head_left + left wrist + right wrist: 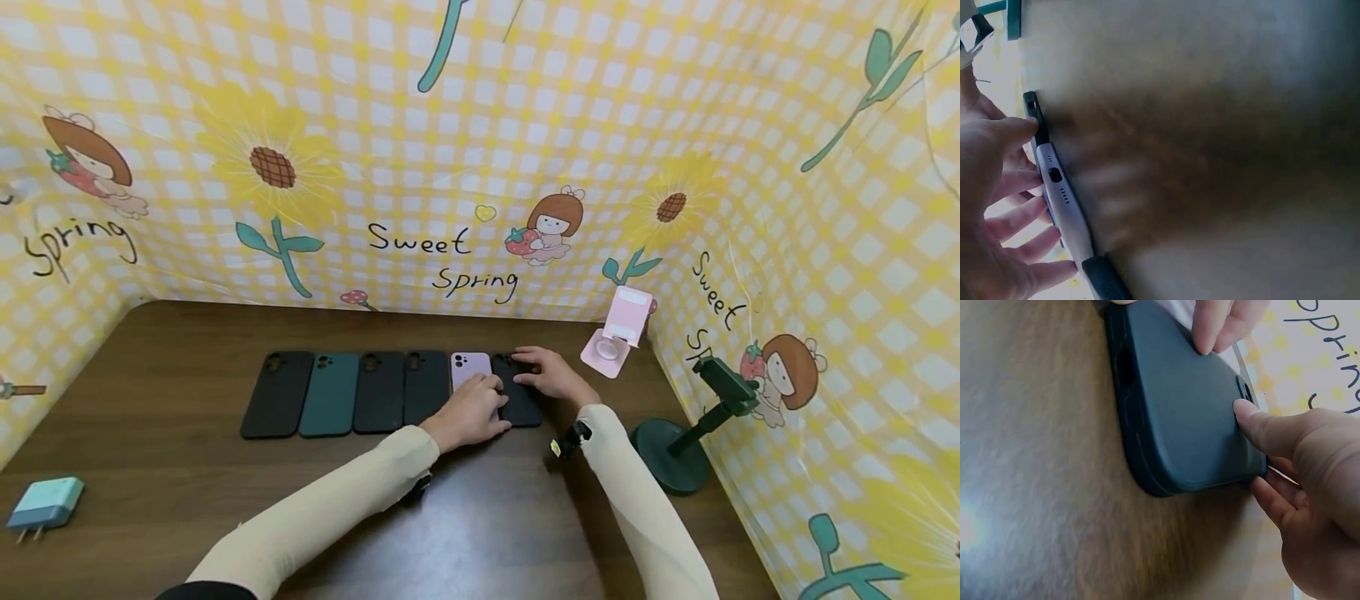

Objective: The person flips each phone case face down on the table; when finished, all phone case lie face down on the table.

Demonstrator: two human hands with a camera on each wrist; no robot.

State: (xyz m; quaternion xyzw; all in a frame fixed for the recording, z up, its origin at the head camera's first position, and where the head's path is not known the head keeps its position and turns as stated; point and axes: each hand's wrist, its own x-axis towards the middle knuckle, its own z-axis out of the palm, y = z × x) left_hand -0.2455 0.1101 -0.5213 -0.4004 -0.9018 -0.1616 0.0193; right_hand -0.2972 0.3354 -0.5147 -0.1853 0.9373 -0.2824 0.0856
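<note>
A row of phone cases lies face down on the table. At its right end is a dark phone case [522, 408], with a light purple phone case [463, 362] just left of it. My left hand [470, 412] reaches across both; its thumb touches the dark case's bottom edge and its fingers spread over the purple case [1067, 212]. My right hand [556, 374] pinches the dark case's upper right corner. In the right wrist view, the right thumb [1272, 432] lies on the back of that case [1185, 419], with fingers at its side edge.
Further left in the row are a black case [277, 400], a teal case [330, 398] and two more dark cases. A pink folding stand [606, 354] and a dark green stand [670, 454] stand right. A charger plug [47, 502] lies left. Patterned cloth [420, 167] encloses the table.
</note>
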